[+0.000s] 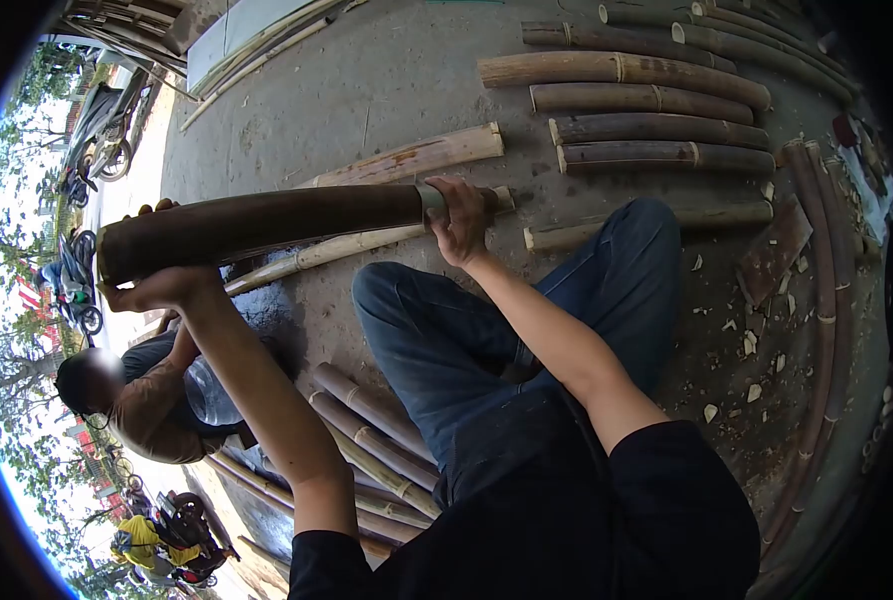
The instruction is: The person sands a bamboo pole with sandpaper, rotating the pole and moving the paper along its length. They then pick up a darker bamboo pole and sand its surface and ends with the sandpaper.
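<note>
A thick dark brown bamboo pole (266, 227) lies across in front of me, raised over the floor. My left hand (171, 288) supports its near-left end from below, with fingertips showing past the upper edge. Toward the other end, my right hand (458, 222) wraps round the pole beside a pale grey band (431, 198). Under the raised pole, a light split bamboo piece (416, 155) and a thinner pale bamboo pole (316, 256) rest on the floor. My legs (416, 340) are folded beneath my arms.
Several cut bamboo poles (656, 128) lie in a row at the upper right. More poles (376, 440) are stacked by my left side. Another person (156, 400) sits at the left. Wood chips (751, 345) and a flat brown board (774, 250) are at the right, beside long upright-running poles (828, 300).
</note>
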Tool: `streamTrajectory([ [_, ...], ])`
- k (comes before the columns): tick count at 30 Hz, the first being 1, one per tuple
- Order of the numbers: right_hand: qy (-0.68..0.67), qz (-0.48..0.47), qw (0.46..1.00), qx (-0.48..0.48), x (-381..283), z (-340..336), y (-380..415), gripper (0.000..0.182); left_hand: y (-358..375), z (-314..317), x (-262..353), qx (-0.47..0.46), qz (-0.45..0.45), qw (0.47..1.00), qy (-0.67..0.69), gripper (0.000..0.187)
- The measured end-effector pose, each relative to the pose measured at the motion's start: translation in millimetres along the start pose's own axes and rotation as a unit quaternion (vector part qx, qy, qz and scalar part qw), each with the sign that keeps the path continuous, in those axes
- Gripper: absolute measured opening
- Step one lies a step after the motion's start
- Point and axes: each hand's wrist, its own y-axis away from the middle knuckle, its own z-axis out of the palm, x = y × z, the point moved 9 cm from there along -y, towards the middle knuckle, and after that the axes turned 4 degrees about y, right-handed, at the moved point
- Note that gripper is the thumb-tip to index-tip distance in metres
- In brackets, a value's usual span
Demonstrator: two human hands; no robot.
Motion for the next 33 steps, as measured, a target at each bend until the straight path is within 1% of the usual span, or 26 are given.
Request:
streamTrajectory([
  [1, -0.003, 0.002, 1.0, 0.003, 6, -1, 7, 0.055, 1, -4, 0, 0.012, 0.005, 1.0, -0.004, 0.085],
  [3, 0.054, -0.007, 0.999, 0.007, 45, -4, 21, 0.059, 1, 2, 2, 0.026, 0.015, 1.0, -0.007, 0.084],
  [4, 0.064, 0.037, 0.997, -0.007, 70, -4, 32, 0.06, -5, -1, -1, 0.016, 0.013, 1.0, 0.005, 0.084],
  [5, 0.065, 0.038, 0.997, -0.004, 75, 2, 38, 0.06, -9, -5, -4, 0.01, 0.009, 1.0, 0.017, 0.084],
  [7, 0.111, 0.146, 0.983, 0.016, 96, 7, 45, 0.061, -5, 6, -4, 0.01, 0.0, 1.0, 0.014, 0.085],
  [8, 0.072, 0.159, 0.984, 0.021, 82, 12, 39, 0.06, -1, 11, -3, 0.011, -0.006, 1.0, 0.007, 0.086],
  [9, 0.051, 0.094, 0.994, 0.023, 45, 7, 23, 0.057, 1, 20, -1, 0.0, 0.004, 1.0, -0.018, 0.086],
  [11, 0.025, 0.017, 0.997, 0.064, -3, -5, 3, 0.055, 6, 31, 2, 0.002, 0.016, 1.0, -0.013, 0.086],
  [12, 0.022, 0.019, 0.998, 0.063, 5, -7, 10, 0.055, 6, 27, 3, 0.003, 0.018, 1.0, -0.017, 0.086],
  [13, 0.014, 0.058, 0.998, 0.018, 28, -7, 12, 0.051, 4, 26, 4, -0.008, 0.025, 1.0, -0.014, 0.086],
  [14, 0.008, 0.094, 0.995, -0.023, 61, -5, 15, 0.048, 1, 30, 3, -0.022, 0.033, 0.999, -0.006, 0.086],
  [15, 0.031, 0.106, 0.991, -0.074, 112, 8, 30, 0.043, 4, 33, 2, -0.046, 0.023, 0.999, 0.016, 0.085],
  [17, 0.018, 0.176, 0.981, -0.075, 136, 7, 35, 0.04, 13, 41, 1, -0.051, 0.002, 0.998, 0.048, 0.081],
  [18, 0.003, 0.176, 0.981, -0.08, 122, 10, 28, 0.041, 13, 46, 1, -0.045, 0.007, 0.998, 0.041, 0.082],
  [19, -0.014, 0.179, 0.98, -0.09, 93, 16, 19, 0.041, 14, 51, 3, -0.036, 0.009, 0.999, 0.028, 0.083],
  [20, -0.043, 0.132, 0.989, -0.051, 38, 7, 3, 0.042, 21, 56, 4, -0.015, 0.021, 1.0, -0.003, 0.086],
  [21, -0.074, 0.077, 0.994, -0.007, -17, -5, -23, 0.043, 26, 66, 5, -0.021, 0.024, 0.999, -0.006, 0.087],
  [23, -0.103, -0.032, 0.991, 0.077, -86, -22, -46, 0.045, 26, 73, 7, -0.039, 0.031, 0.999, 0.007, 0.086],
  [25, -0.094, -0.044, 0.992, 0.078, -76, -16, -38, 0.044, 30, 74, 10, -0.05, 0.029, 0.998, -0.002, 0.085],
  [27, 0.005, 0.041, 0.997, 0.06, -10, -4, -14, 0.041, 26, 62, 7, -0.001, 0.024, 1.0, -0.004, 0.084],
  [28, 0.032, 0.119, 0.991, 0.054, 47, 5, 11, 0.039, 25, 57, 4, -0.006, -0.004, 1.0, -0.001, 0.084],
  [29, 0.06, 0.198, 0.977, 0.046, 90, 11, 30, 0.037, 24, 54, 6, -0.006, -0.002, 1.0, 0.002, 0.084],
  [30, 0.06, 0.196, 0.978, 0.045, 89, 12, 25, 0.037, 24, 54, 9, -0.028, 0.014, 0.999, 0.01, 0.085],
  [31, 0.074, 0.201, 0.974, 0.071, 86, 10, 25, 0.036, 26, 54, 10, -0.051, 0.028, 0.998, 0.016, 0.086],
  [32, 0.088, 0.208, 0.969, 0.095, 78, 7, 26, 0.035, 30, 55, 10, -0.032, 0.023, 0.999, 0.005, 0.087],
  [33, 0.025, 0.15, 0.986, 0.073, 37, 7, 5, 0.035, 36, 59, 9, -0.023, 0.009, 1.0, -0.006, 0.087],
])
